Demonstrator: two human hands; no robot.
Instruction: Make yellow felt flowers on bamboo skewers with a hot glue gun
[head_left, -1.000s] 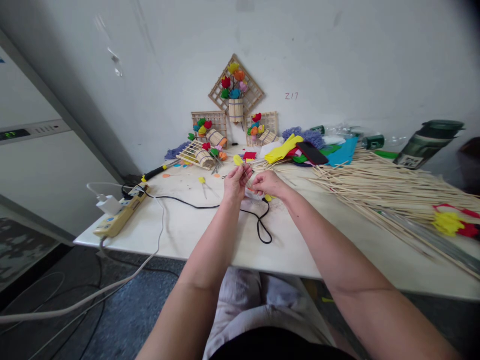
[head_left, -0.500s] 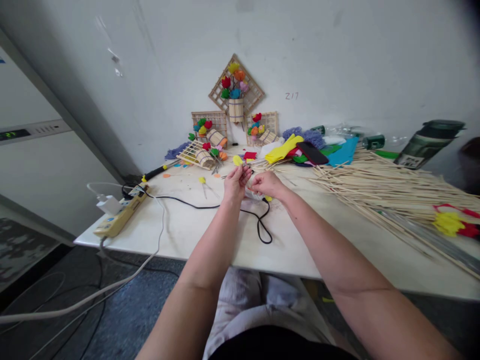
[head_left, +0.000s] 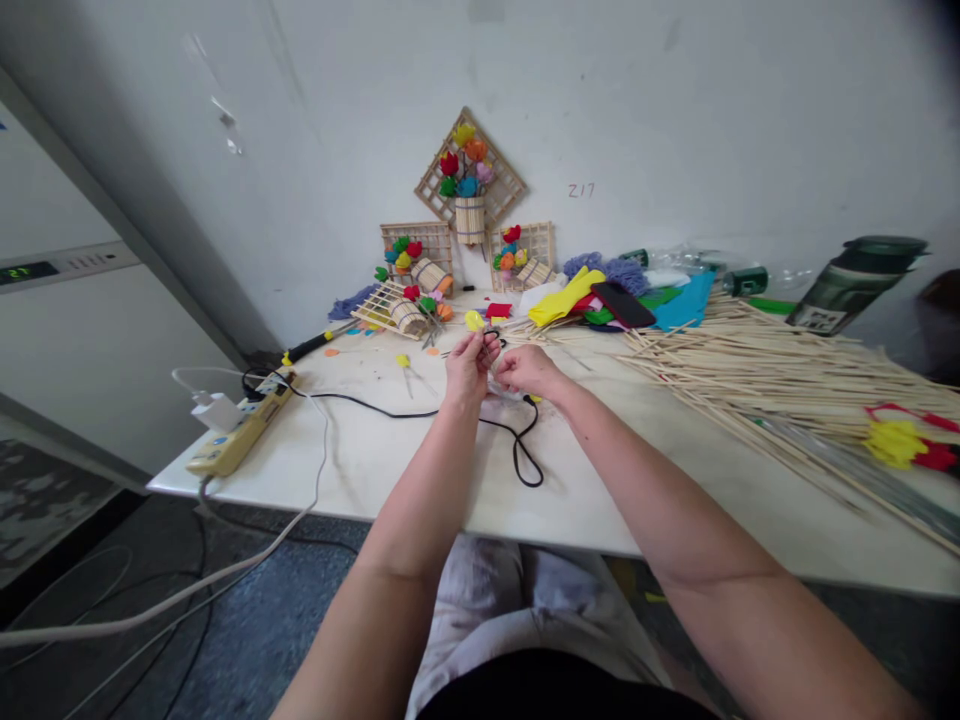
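My left hand (head_left: 469,370) is closed in a pinch, with a small yellow felt flower (head_left: 474,320) standing out above its fingertips. Close beside it, my right hand (head_left: 531,370) is also pinched, and what lies between its fingers is too small to make out. A dark looped thing (head_left: 492,335) shows just behind the left fingertips. Under the hands, a black cord (head_left: 517,450) curls on the white table (head_left: 375,450). Another yellow flower on a thin stem (head_left: 403,361) lies to the left.
Lattice panels with felt flowers (head_left: 471,215) stand against the wall. On the right lie many wooden sticks (head_left: 765,370), folded yellow felt (head_left: 566,298), a black phone (head_left: 622,305) and a green bottle (head_left: 855,285). A power strip (head_left: 240,430) sits at the left edge.
The view has shifted slightly. Both hands keep nearly the same place and pinch, with the left fingers turned a little and the dark loop showing more clearly behind them.
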